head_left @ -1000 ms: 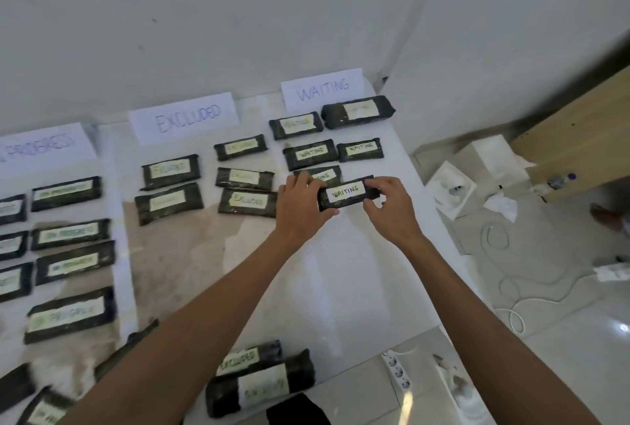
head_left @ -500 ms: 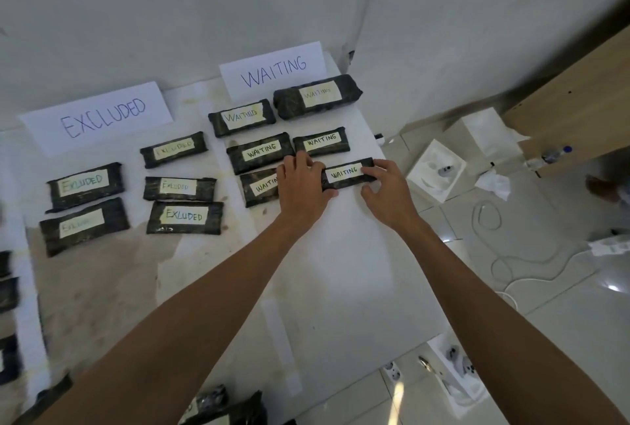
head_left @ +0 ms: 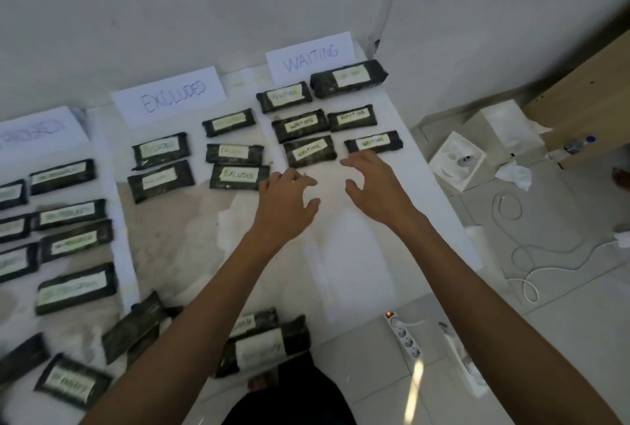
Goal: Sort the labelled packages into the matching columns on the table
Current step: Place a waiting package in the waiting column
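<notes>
- The left hand (head_left: 284, 206) holds nothing. Its fingers are spread and loosely bent over the white table (head_left: 358, 254).
- The right hand (head_left: 375, 186) is empty too, with its fingers splayed and slightly curved. It sits at 3 o'clock from the left hand.
- The WAITING package (head_left: 373, 142) lies flat on the table, at 12 o'clock from the right hand and about 1 o'clock from the left.
- The right fingertips end just at its near edge; whether they touch it cannot be told.
- It is the near right item of the column under the WAITING sign (head_left: 310, 56), with a neighbouring package (head_left: 309, 151) just beside it at 9 o'clock.
- The EXCLUDED sign (head_left: 170, 97) and the EXCLUDED packages (head_left: 235, 153) lie at 10 o'clock from the left hand.
- The unsorted packages (head_left: 262, 346) lie at 6 o'clock by the table's near edge, partly hidden by the left forearm.
</notes>
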Tool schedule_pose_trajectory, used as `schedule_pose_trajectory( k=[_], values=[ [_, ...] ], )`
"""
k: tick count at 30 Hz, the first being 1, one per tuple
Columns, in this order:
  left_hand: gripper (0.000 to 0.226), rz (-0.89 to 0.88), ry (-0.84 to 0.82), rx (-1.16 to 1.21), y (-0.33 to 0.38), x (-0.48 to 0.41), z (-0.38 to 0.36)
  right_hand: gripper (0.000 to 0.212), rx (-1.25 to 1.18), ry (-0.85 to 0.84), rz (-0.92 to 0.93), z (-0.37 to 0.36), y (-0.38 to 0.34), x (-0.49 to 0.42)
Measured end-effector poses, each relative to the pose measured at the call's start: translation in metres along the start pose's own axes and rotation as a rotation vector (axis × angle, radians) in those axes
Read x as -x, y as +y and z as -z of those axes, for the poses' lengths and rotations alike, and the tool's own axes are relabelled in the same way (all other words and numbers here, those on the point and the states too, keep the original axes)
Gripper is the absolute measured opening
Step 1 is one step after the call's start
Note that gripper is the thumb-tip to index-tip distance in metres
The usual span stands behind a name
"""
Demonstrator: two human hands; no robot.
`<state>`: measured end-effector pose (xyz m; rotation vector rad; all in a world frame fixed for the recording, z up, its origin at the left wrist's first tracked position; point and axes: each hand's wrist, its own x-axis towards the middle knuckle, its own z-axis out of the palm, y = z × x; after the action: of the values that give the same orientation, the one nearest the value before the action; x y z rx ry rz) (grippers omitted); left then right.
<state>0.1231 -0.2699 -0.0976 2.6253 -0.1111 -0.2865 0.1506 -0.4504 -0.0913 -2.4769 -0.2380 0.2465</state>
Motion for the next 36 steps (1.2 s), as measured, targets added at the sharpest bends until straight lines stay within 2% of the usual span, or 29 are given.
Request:
schedule_pose_trajectory(
  k=[6, 11, 14, 17, 22, 26, 29, 31, 33, 36],
  values=[
    [0.034, 0.024, -0.017, 0.032, -0.038, 0.087, 0.016, 0.038, -0.015, -0.068, 0.090, -0.029, -0.055, 0.054],
    [0.032, 0.024, 0.021, 0.070, -0.074, 0.155, 0.005, 0.039, 0.011, -0.252, 0.131, -0.067, -0.072, 0.101],
    [0.032, 0.028, 0.023, 0.077, -0.096, 0.197, -0.012, 0.050, 0.084, -0.429, 0.170, -0.089, -0.070, 0.134],
    [0.042, 0.030, -0.043, 0.048, -0.113, 0.232, -0.032, 0.064, 0.248, -0.530, 0.250, -0.111, -0.065, 0.162],
    [0.050, 0.010, -0.084, -0.039, -0.124, 0.252, -0.046, 0.065, 0.542, -0.496, 0.299, -0.132, -0.062, 0.180],
    [0.050, 0.025, -0.060, -0.008, -0.122, 0.252, -0.044, 0.061, 0.578, -0.458, 0.291, -0.131, -0.071, 0.182],
    [0.058, 0.114, 0.050, 0.103, -0.113, 0.253, -0.039, 0.057, 0.518, -0.411, 0.239, -0.121, -0.076, 0.184],
    [0.066, 0.281, 0.157, 0.248, -0.103, 0.255, -0.035, 0.057, 0.435, -0.367, 0.181, -0.112, -0.079, 0.185],
    [0.075, 0.470, 0.222, 0.459, -0.093, 0.255, -0.030, 0.058, 0.342, -0.322, 0.126, -0.103, -0.084, 0.187],
    [0.079, 0.619, 0.168, 0.903, -0.081, 0.249, -0.023, 0.056, 0.202, -0.246, 0.069, -0.095, -0.096, 0.192]
  ],
)
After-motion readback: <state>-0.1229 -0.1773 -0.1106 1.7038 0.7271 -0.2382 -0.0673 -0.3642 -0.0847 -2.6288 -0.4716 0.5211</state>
